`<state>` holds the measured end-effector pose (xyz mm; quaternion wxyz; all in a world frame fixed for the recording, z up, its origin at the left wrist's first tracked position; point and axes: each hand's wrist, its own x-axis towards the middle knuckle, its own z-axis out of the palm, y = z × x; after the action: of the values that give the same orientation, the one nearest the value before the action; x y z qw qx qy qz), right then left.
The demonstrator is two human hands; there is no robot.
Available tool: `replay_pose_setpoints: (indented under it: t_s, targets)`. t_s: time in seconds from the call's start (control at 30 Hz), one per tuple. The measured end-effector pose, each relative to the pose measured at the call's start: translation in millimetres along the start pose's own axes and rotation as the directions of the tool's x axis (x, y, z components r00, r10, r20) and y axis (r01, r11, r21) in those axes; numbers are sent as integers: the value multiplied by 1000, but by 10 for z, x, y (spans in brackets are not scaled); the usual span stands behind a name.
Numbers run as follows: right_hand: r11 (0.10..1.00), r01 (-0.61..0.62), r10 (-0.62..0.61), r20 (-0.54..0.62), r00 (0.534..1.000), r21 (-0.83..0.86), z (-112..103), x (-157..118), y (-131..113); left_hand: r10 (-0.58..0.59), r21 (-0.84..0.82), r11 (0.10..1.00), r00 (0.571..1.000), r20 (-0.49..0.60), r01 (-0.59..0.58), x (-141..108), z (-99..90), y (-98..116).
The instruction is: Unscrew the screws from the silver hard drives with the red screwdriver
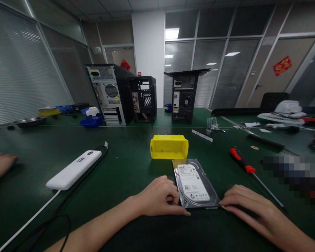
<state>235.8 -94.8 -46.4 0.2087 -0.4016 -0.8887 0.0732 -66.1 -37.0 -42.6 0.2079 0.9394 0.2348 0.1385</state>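
A hard drive (pixel 193 182) with a white label lies flat on the green table, its near edge towards me. At its left side my left hand (pixel 164 197) is closed, with curled fingers against the edge and the thumb stretched along the near edge. My right hand (pixel 248 208) has thumb and fingers pinched together at the drive's near right corner. Whatever sits between those fingertips is too small to make out. Just beyond the drive, a yellow bin (pixel 169 148) rests on its side, its opening towards me.
A red-and-black screwdriver (pixel 243 162) lies to the right. At the left are a white power strip (pixel 75 169) with cables and another person's hand (pixel 1 166). Computer cases (pixel 112 94) stand at the back, near a blue bin (pixel 91 121). A pixelated patch hides something at the right.
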Motion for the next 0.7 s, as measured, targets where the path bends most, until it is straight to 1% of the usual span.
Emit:
replay_pose_setpoints:
  t_s: [0.07,0.2,0.4,0.57,0.7]
  targets:
    - [1000,-12,12,-18,1000,18,-10,1,-4,-2,-7,1000,1000,2,2,1,-3,4]
    - [999,5,-3,-51,999,44,-26,11,-11,-12,-7,1000,1000,11,12,4,-14,17]
    - [1000,-6,6,-46,999,18,-27,24,-20,-30,-1,1000,999,26,30,4,-36,38]
    - [1000,15,-15,-13,1000,-21,-15,10,-2,-13,1,1000,1000,14,13,5,-32,28]
    - [999,39,-40,-29,999,-30,-12,-12,15,9,0,1000,1000,7,-9,11,-10,6]
